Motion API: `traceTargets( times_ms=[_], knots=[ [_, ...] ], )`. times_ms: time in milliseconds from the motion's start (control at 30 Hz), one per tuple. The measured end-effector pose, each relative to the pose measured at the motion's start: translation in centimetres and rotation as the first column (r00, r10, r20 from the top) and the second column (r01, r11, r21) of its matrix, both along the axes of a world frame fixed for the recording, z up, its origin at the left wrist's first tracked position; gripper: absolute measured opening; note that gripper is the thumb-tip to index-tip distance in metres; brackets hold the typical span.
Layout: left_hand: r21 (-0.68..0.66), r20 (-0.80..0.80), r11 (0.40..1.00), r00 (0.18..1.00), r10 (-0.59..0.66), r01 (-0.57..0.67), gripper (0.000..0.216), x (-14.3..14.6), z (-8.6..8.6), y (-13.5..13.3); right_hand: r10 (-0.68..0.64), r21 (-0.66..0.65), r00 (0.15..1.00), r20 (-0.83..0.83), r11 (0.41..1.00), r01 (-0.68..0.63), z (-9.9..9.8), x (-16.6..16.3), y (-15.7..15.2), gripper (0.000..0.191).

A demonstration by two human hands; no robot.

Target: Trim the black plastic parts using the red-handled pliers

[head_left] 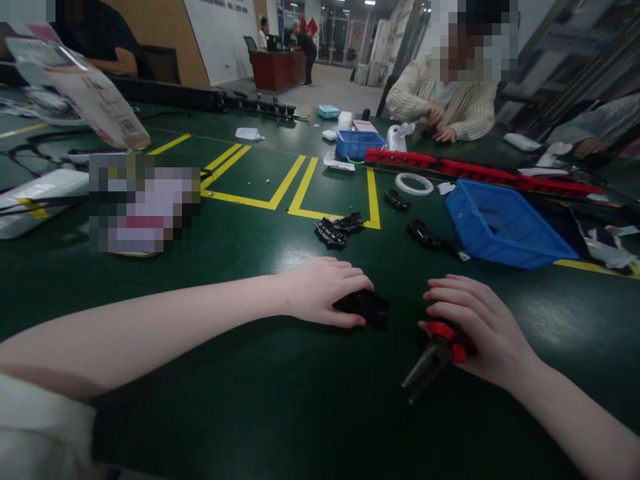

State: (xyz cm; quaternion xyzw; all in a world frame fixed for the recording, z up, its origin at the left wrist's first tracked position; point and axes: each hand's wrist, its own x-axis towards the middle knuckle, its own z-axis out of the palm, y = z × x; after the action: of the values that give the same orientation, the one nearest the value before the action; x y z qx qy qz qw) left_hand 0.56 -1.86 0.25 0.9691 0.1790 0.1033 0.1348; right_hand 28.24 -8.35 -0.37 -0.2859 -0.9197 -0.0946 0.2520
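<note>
My left hand [325, 290] is closed around a small black plastic part [364, 305] low over the green table, thumb on the near side and fingers over the top. To its right, my right hand [480, 327] grips a pair of pliers [434, 363] with red handles. The pliers' metal jaws point down toward me and stand slightly apart, with nothing between them. A gap separates the pliers from the black part. Beyond my left hand lie two similar black parts [339, 229], showing metal bits. More black pieces [424, 233] rest farther right.
A blue bin [510, 227] stands at the right, near a white tape roll [414, 184] and long red strips [480, 172]. A phone [150, 213] and a white box [45, 197] with cables are at the left. Across the table sits a person [445, 100].
</note>
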Motion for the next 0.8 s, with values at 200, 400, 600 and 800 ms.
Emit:
traceTargets(
  times_ms=[200, 400, 600, 800],
  knots=[
    [-0.015, 0.011, 0.999, 0.999, 0.043, -0.043, 0.041, 0.4, 0.0, 0.0, 0.055, 0.152, 0.998, 0.006, 0.987, -0.055, 0.4, -1.6, 2.0, 0.032],
    [0.019, 0.014, 0.999, 0.999, 0.048, -0.048, 0.045, 0.4, -0.2, 0.1, 0.106, 0.184, 0.99, 0.09, 0.975, -0.121, 0.5, -2.1, 5.3, 0.046],
    [0.005, 0.008, 1.0, 0.999, 0.031, -0.031, 0.043, 0.4, 0.0, 0.2, 0.031, 0.17, 0.996, 0.081, 0.984, -0.045, 0.4, -1.3, 5.0, 0.049],
    [-0.001, 0.011, 1.0, 1.0, 0.017, -0.017, 0.034, 0.3, 0.0, 0.1, 0.065, 0.271, 0.984, 0.165, 0.956, -0.109, 0.2, -1.8, 4.8, 0.043]
  ],
)
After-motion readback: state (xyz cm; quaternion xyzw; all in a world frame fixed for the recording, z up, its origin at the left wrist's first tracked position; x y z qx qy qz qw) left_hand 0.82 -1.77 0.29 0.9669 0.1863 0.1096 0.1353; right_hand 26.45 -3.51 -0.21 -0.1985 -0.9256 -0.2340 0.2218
